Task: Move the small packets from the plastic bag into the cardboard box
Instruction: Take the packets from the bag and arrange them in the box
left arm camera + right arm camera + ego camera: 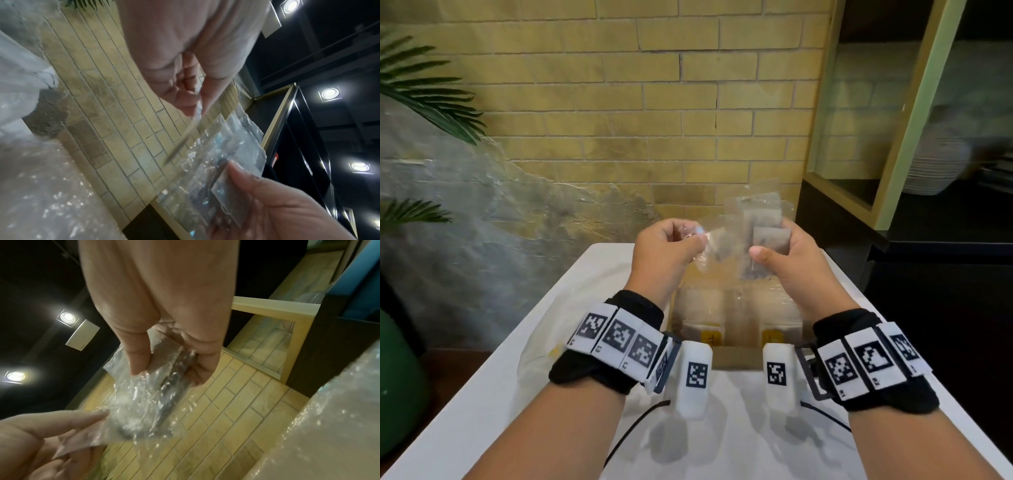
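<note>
2 hands up over the cardboard box (736,356) here: our left hand (664,248) pinches the plastic bag (717,240) edge, our right hand (787,257) grips the small packets (770,240) through it. No readable writing on anything. The box sits open-topped on the white surface (517,394), right below.

I have the plastic bag (736,236) stretched between my two sets of fingers (690,240), its small packets (770,240) bunched against the right fingers. Directly below sits the cardboard box (736,356) on the desk (739,438) (more packets lie in it).
</note>
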A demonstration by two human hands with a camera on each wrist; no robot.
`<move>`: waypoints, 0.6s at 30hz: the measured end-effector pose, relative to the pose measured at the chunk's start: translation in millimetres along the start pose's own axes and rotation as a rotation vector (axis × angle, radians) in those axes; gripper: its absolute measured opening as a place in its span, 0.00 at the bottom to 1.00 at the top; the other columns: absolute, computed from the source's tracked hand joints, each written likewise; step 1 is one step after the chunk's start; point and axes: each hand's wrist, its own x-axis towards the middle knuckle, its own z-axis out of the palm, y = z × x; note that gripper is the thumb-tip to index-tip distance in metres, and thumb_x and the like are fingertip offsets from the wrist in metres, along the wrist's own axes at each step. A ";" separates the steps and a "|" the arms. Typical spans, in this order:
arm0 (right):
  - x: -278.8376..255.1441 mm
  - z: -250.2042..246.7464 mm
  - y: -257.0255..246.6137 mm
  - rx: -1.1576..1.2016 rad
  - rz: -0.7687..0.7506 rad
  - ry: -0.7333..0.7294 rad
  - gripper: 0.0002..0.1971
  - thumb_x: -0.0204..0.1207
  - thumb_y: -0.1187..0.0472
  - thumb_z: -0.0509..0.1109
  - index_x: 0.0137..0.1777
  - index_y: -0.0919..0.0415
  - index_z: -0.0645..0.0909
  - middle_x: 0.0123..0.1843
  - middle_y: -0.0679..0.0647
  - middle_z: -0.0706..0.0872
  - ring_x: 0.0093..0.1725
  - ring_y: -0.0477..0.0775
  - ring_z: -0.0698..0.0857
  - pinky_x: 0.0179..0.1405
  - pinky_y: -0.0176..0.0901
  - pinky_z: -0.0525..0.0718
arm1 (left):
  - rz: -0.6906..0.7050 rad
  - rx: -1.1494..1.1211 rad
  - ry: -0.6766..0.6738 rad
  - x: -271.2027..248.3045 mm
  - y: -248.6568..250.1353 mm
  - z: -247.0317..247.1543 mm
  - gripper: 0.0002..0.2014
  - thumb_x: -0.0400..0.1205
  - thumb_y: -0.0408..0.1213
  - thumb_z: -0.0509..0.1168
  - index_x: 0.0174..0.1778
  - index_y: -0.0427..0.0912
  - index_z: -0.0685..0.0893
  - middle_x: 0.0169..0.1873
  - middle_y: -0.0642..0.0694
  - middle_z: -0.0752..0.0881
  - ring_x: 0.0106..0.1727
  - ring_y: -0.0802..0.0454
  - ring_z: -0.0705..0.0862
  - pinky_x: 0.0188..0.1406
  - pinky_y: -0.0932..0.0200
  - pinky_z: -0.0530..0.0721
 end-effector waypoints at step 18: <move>-1.3 -2.1 -6.6 0.043 0.036 -0.006 0.18 0.77 0.69 0.67 0.65 0.58 0.74 0.58 0.59 0.86 0.58 0.60 0.86 0.55 0.56 0.87 | 0.033 -0.022 -0.150 -9.4 -7.4 -1.7 0.08 0.68 0.37 0.74 0.41 0.53 0.89 0.49 0.49 0.88 0.47 0.51 0.84 0.51 0.57 0.81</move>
